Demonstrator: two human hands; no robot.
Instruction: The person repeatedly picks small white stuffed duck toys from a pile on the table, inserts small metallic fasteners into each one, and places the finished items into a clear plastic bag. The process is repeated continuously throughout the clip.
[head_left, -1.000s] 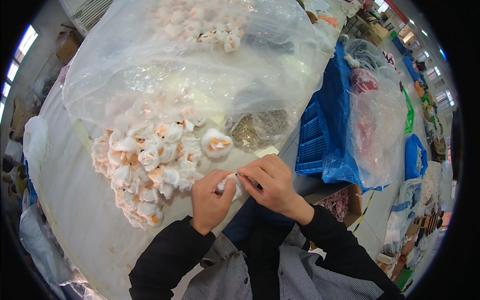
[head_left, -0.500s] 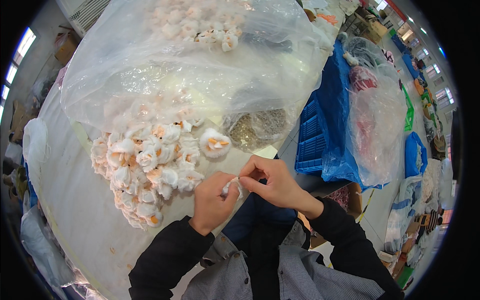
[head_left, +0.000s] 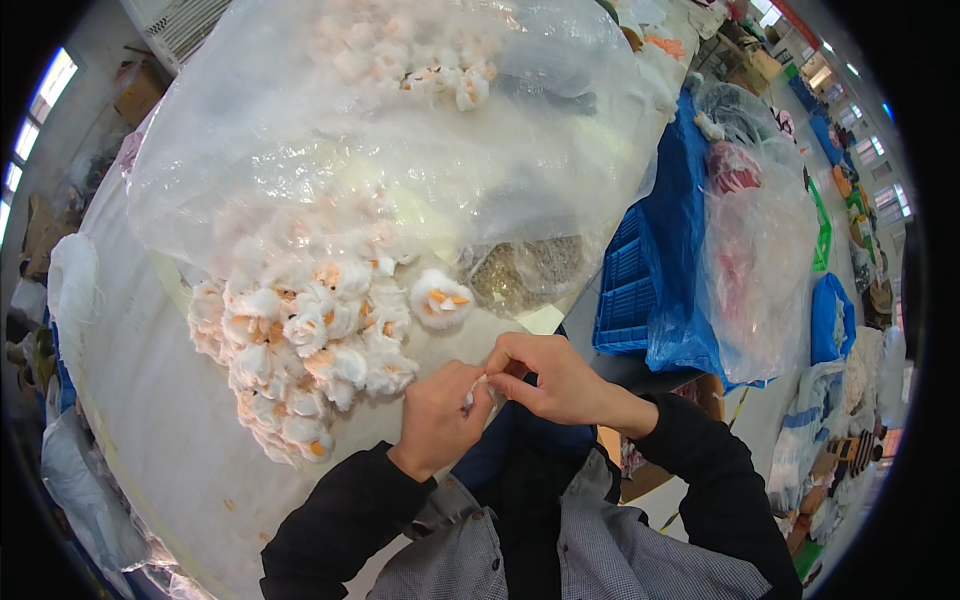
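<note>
My left hand (head_left: 441,415) is closed around a small white fluffy piece (head_left: 483,392), mostly hidden by the fingers. The fingertips of my right hand (head_left: 553,378) pinch at the same piece, close against the left thumb; what exactly they grip is too small to make out. Just beyond the hands, a single round white fluffy plush piece with an orange beak-like part (head_left: 441,299) lies on the table. To its left spreads a heap of similar white plush pieces (head_left: 300,345) with orange bits, its far part under clear plastic.
A clear plastic sheet (head_left: 400,150) covers the table's (head_left: 180,400) far half, with more fluffy pieces and a grainy brownish heap (head_left: 528,270) beneath. Right of the table stand a blue crate (head_left: 625,285) and a filled plastic bag (head_left: 755,250). Below is a cardboard box (head_left: 650,482).
Both hands stay together near the table edge, with slight finger shifts; less of the white piece shows now. The whole view has shifted slightly.
</note>
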